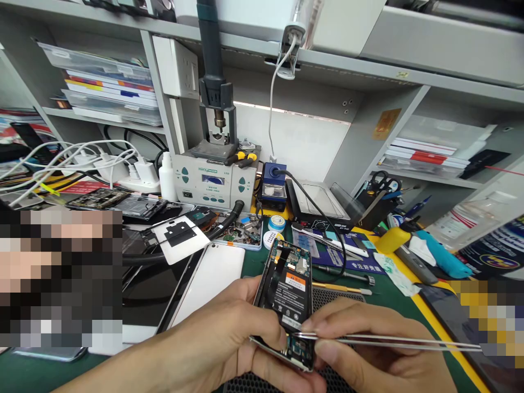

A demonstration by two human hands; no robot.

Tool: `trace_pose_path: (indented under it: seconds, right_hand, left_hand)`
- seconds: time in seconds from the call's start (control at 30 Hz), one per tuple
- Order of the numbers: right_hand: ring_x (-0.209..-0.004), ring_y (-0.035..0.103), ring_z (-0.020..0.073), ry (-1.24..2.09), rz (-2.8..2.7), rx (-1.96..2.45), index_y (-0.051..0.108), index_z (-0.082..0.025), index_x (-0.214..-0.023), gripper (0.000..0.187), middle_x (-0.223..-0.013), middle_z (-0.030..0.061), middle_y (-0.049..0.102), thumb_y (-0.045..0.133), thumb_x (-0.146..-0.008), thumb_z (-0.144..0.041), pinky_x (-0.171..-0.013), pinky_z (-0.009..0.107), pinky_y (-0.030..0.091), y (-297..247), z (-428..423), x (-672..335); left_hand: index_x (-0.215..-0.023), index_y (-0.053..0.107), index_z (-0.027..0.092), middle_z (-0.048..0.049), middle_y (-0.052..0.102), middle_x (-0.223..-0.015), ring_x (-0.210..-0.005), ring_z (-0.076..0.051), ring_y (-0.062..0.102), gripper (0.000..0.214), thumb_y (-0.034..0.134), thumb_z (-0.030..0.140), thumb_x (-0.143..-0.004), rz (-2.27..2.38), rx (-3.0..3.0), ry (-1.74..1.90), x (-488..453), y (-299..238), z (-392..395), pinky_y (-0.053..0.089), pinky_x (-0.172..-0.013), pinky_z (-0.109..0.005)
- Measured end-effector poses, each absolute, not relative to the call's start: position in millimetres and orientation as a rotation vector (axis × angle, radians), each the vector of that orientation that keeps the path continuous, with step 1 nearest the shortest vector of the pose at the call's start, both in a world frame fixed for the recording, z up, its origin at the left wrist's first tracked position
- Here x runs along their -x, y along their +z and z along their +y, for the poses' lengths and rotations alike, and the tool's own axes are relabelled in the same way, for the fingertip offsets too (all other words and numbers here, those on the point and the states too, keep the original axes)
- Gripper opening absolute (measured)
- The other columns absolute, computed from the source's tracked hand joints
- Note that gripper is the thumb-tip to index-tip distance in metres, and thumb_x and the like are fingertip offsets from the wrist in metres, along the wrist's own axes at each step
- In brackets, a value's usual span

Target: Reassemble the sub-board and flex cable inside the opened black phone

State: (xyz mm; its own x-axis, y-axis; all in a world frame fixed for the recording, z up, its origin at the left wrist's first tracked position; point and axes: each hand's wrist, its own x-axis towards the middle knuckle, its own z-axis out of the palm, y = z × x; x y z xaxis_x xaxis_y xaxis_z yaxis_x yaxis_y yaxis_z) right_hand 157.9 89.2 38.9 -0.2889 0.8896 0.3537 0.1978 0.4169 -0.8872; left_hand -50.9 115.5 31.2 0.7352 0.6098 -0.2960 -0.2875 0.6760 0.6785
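Note:
An opened smartphone (289,295) is tilted in my left hand (245,322), its battery and circuit boards exposed. The left fingers wrap its edges, and one fingertip presses near the lower end, below the battery (291,289). My right hand (368,322) pinches a pair of metal tweezers (458,346). Their tips reach in at the lower board of the smartphone, just under the battery. Whether the tips hold a small part cannot be made out. Beneath the hands lies a black perforated mat (338,297).
At the back stand a hot-air station (213,183) and a soldering station (273,185). A parts tray (241,232) and a white phone panel (215,278) lie left. Right are a screwdriver (344,274), a yellow tool (391,239) and a dark phone (450,322). Shelves (409,84) overhang the bench.

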Motion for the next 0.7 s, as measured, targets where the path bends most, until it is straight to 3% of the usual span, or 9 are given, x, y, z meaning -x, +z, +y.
trace_pose_path:
  seconds: [0.43,0.7]
  right_hand:
    - [-0.083,0.08,0.019,0.99,-1.726,0.957,0.083,-0.04,-0.094,0.037,-0.089,-0.0039,0.084,0.08,-0.078,-0.007,-0.075,0.022,0.066,37.3,89.7,-156.4]
    - [-0.08,0.081,0.0206,0.966,-1.717,0.955,0.084,-0.036,-0.091,0.034,-0.087,-0.0011,0.084,0.081,-0.076,-0.005,-0.075,0.022,0.067,37.8,89.6,-156.5]
  left_hand:
    - [-0.098,0.073,0.012,-0.0104,0.076,-0.087,-0.076,-0.019,0.078,0.03,0.062,0.002,-0.072,0.55,-0.682,0.535,48.8,28.4,116.7,0.063,-0.072,-0.024]
    - [-0.096,0.073,0.012,-0.0102,0.076,-0.085,-0.074,-0.019,0.078,0.031,0.06,0.001,-0.07,0.568,-0.666,0.524,48.9,31.8,114.8,0.063,-0.071,-0.024]
